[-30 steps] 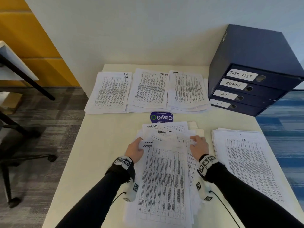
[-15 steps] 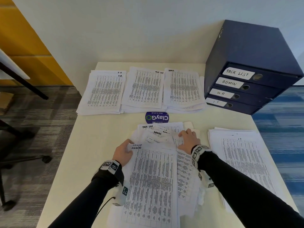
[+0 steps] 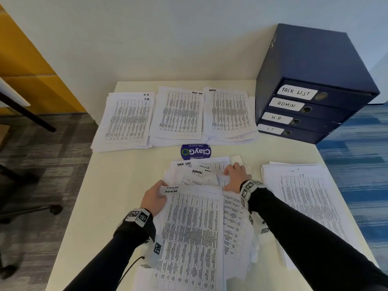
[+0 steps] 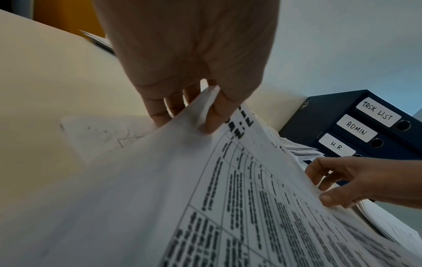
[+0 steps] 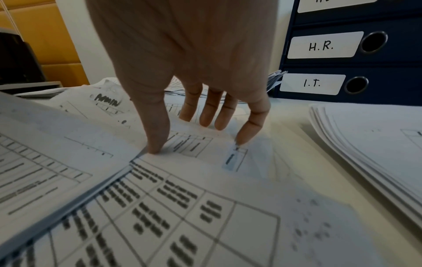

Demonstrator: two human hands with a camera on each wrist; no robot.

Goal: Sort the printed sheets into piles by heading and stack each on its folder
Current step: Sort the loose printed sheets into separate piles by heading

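Your left hand (image 3: 154, 198) pinches the corner of thin white printed sheets headed ADMIN (image 3: 189, 234), lifted off the loose unsorted heap (image 3: 201, 175) at the near middle of the cream tabletop (image 3: 117, 185); your right hand (image 3: 236, 177) lies spread, fingertips pressing that heap. Sorting looks well advanced: three flat grid-printed piles (image 3: 178, 116) sit at the back, a thick fanned I.T. pile (image 3: 304, 198) at right. The heap remains, and no pile lies on the navy labelled folders (image 3: 304, 110).
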